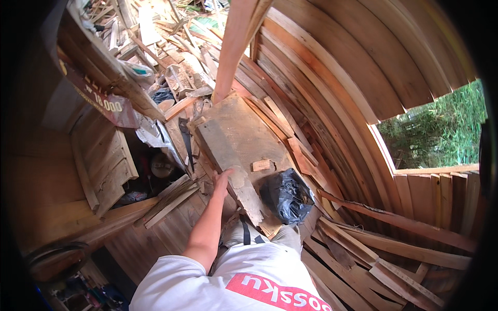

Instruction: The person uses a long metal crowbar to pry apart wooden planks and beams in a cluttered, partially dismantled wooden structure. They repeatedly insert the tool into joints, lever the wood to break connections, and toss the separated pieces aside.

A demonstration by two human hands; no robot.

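My left hand (pixel 222 179) rests at the left edge of a weathered grey plank (pixel 222 153), its fingers closed over that edge. The plank has a rough, broken near end and lies lengthwise on a wide wooden work surface (pixel 259 129). To the right of the plank sits a small light wood offcut (pixel 262 165). A crumpled black plastic bag (pixel 290 197) stands near my lap, at the right of the plank's near end. Left of the plank is a dark, long, narrow blade that looks like a handsaw (pixel 185 140). My right hand does not show.
A wooden post (pixel 233 52) rises at the far end of the work surface. Beyond it lies a heap of scrap wood (pixel 171 41). Long boards (pixel 358 243) lean and lie along the plank wall at right, below a window opening (pixel 436 129). An open wooden compartment (pixel 155 166) is at left.
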